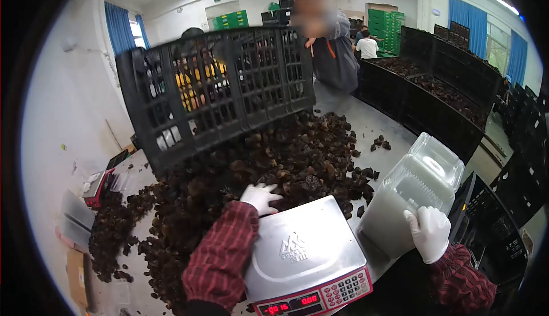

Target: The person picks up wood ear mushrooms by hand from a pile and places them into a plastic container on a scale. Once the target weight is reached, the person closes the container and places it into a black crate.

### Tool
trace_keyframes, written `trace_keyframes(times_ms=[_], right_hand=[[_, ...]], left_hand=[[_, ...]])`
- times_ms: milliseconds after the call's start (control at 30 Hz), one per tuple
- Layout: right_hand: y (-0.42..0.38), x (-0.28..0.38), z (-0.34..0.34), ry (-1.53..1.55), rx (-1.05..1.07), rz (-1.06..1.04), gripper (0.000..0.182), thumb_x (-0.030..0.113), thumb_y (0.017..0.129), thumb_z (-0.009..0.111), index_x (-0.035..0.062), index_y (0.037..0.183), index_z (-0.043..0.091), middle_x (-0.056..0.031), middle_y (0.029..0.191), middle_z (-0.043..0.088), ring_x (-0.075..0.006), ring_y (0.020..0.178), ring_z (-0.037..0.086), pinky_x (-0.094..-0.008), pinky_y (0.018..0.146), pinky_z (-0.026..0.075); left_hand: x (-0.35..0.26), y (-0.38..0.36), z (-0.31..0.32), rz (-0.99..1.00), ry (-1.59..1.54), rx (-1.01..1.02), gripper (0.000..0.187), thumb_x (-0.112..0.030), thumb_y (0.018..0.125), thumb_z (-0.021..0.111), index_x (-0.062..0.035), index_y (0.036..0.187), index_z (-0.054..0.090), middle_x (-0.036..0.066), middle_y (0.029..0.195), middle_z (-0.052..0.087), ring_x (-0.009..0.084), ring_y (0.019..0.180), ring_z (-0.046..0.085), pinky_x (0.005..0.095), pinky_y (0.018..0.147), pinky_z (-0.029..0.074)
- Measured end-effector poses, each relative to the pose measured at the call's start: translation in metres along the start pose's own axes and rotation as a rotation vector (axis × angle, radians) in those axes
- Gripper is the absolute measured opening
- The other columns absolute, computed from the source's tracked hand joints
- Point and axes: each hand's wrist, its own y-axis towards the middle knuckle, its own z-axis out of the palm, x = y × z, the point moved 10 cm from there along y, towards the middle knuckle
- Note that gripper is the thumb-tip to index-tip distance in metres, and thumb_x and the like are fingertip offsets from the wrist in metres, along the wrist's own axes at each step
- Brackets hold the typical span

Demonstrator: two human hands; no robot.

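Observation:
My left hand (260,198), in a white glove, rests at the near edge of the heap of dark dried pieces (286,162), its fingers apart. It is just behind the scale (306,242), whose steel plate is bare and whose red display is lit. My right hand (430,233), also gloved, has its fingers curled at the side of a tall stack of clear plastic boxes (394,207) right of the scale. What its fingertips hold, if anything, is hard to make out. A black crate (223,87) is tilted over the back of the heap.
A person (334,47) stands across the table by the crate. Large black bins (423,99) with more dark pieces stand at the right. A second scale (98,187) is at the left. Black crates (492,230) are at the lower right, green crates (384,30) behind.

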Motion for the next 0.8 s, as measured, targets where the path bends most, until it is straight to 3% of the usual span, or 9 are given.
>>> trace_keyframes(times_ms=[67,167,267,333,367,667,800], right_hand=[[0.0,0.0,0.0,-0.004,0.023,0.003,0.033,0.026,0.083,0.069,0.0074,0.068,0.046,-0.0101,0.062,0.045,-0.0295,0.055,0.048,-0.0397,0.052,0.04],[-0.001,-0.001,0.0,-0.004,0.048,-0.003,0.033,0.026,0.084,0.068,0.0074,0.068,0.046,-0.0101,0.062,0.045,-0.0293,0.056,0.049,-0.0398,0.052,0.04],[0.0,0.001,-0.003,0.002,0.027,-0.014,0.032,0.025,0.085,0.068,0.0074,0.068,0.046,-0.01,0.063,0.045,-0.0289,0.058,0.049,-0.0399,0.053,0.04],[-0.001,0.001,-0.003,0.015,0.012,-0.024,0.032,0.024,0.084,0.068,0.0074,0.068,0.046,-0.01,0.064,0.045,-0.029,0.058,0.049,-0.04,0.053,0.04],[-0.001,0.001,-0.004,0.022,-0.006,-0.025,0.032,0.024,0.084,0.068,0.0074,0.069,0.045,-0.0101,0.064,0.045,-0.0292,0.058,0.049,-0.0402,0.053,0.04],[-0.004,0.003,-0.003,0.01,-0.061,-0.055,0.031,0.024,0.085,0.067,0.0073,0.07,0.045,-0.0099,0.064,0.045,-0.0287,0.059,0.05,-0.0395,0.053,0.041],[-0.006,0.001,-0.001,0.009,-0.091,-0.059,0.031,0.025,0.085,0.067,0.0076,0.07,0.046,-0.0097,0.064,0.045,-0.0284,0.059,0.05,-0.0393,0.054,0.041]], left_hand=[[0.014,-0.008,0.012,-0.023,0.093,0.173,0.044,-0.048,0.072,0.069,-0.0248,0.11,0.069,0.006,0.118,0.06,0.0274,0.113,0.055,0.0443,0.09,0.041],[0.028,-0.029,0.015,-0.044,0.082,0.088,0.04,-0.042,0.072,0.068,-0.0258,0.108,0.069,0.006,0.103,0.062,0.0261,0.105,0.058,0.0472,0.085,0.044],[0.057,-0.062,0.022,-0.128,0.203,0.172,0.031,-0.037,0.071,0.067,-0.0244,0.099,0.072,0.005,0.097,0.063,0.0256,0.102,0.059,0.0494,0.08,0.049],[0.086,-0.098,0.045,-0.22,0.17,0.271,0.03,-0.04,0.072,0.067,-0.0229,0.096,0.072,0.004,0.108,0.061,0.0261,0.106,0.057,0.0532,0.085,0.048],[0.092,-0.123,0.044,-0.217,0.119,0.201,0.031,-0.041,0.071,0.069,-0.0232,0.096,0.072,0.004,0.108,0.061,0.0258,0.108,0.056,0.0533,0.086,0.047],[0.124,-0.251,0.028,-0.406,0.07,0.108,0.04,-0.045,0.075,0.068,-0.0188,0.105,0.07,0.0,0.113,0.063,0.0249,0.11,0.055,0.0445,0.085,0.046],[0.146,-0.284,0.019,-0.521,-0.029,0.156,0.046,-0.046,0.075,0.07,-0.0207,0.113,0.068,0.008,0.133,0.051,0.031,0.119,0.049,0.0491,0.094,0.045]])
